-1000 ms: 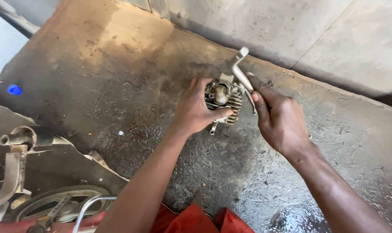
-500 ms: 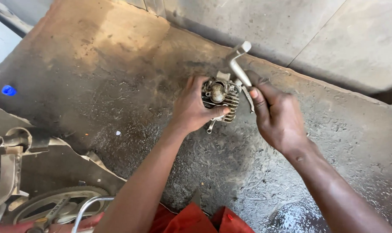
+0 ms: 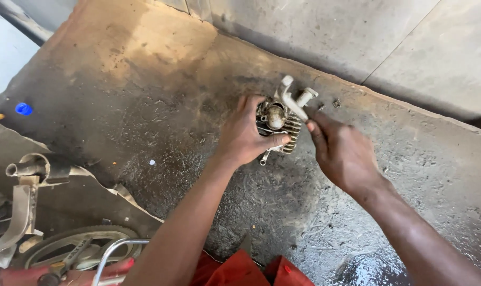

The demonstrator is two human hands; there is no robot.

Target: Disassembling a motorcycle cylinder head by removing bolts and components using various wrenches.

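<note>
Head view, looking down: near the centre of the frame, slightly above the middle, the left hand [image 3: 244,133] is closed around a finned metal engine part [image 3: 280,123], thumb pressed across its lower front and fingers wrapped behind. The part sits on a dark, oil-stained concrete floor [image 3: 145,106]. Just to the right, the right hand [image 3: 342,152] grips the lower end of a pale metal T-handle wrench [image 3: 293,100], whose head rises up and to the left over the top of the part. A grey concrete wall [image 3: 410,47] runs across the upper right. At the lower left lie a spoked wheel [image 3: 73,249], a metal pipe fitting [image 3: 28,168] and a curved chrome bar [image 3: 110,254]. Red cloth [image 3: 240,270] shows at the bottom edge.
</note>
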